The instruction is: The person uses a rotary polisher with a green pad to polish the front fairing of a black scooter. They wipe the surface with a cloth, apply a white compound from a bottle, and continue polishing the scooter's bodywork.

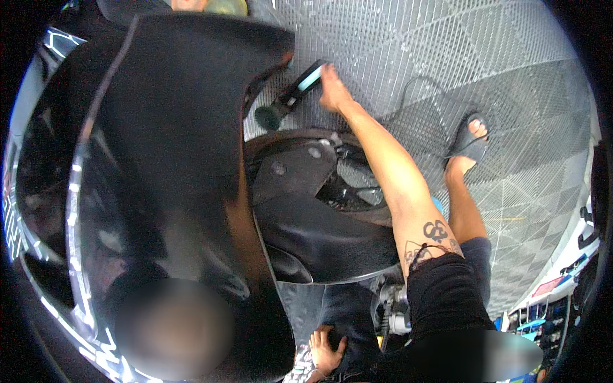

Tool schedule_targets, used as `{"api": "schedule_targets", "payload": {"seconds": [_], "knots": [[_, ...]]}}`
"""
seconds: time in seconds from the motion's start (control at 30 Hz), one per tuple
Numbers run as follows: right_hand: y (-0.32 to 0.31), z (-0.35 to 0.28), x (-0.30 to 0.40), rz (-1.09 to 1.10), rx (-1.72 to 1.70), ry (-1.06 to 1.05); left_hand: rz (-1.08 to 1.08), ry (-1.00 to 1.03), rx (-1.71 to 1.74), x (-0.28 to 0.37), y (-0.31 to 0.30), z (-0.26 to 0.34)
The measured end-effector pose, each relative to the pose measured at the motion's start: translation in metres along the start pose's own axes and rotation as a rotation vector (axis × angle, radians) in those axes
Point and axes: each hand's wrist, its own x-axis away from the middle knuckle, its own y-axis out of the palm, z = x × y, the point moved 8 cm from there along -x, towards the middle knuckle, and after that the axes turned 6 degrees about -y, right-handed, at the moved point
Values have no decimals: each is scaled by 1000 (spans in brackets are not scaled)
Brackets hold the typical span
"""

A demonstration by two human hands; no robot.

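Observation:
My right hand [335,91] reaches out at the upper middle, on a bare, tattooed arm with a black sleeve. It is at the handle end of a hand-held tool with a round green pad, which looks like a car polisher [292,98]; the picture does not settle whether the fingers grip it. Low in the view, my left hand [328,352] lies spread on dark cloth, its fingers apart and nothing seen in it. A large glossy black vehicle panel [177,143] fills the left side. Beside it lies a dark round wheel-like part [306,172], with a curved black cover [330,234] below.
Grey slatted floor tiles [507,110] spread at the upper right, with a thin dark cable [407,91] on them. A sandalled foot [471,139] stands there. Metal parts [395,311] show below the black cover. Blue and white items [550,287] stand at the right rim.

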Motion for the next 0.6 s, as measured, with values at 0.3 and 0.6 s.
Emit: {"api": "schedule_targets", "payload": {"seconds": [0.3, 0.6], "knots": [[-162, 21, 74, -280, 54, -52, 23, 114, -43, 6, -4, 24], [-410, 190, 495, -424, 677, 482, -22, 164, -110, -18, -19, -50]]}}
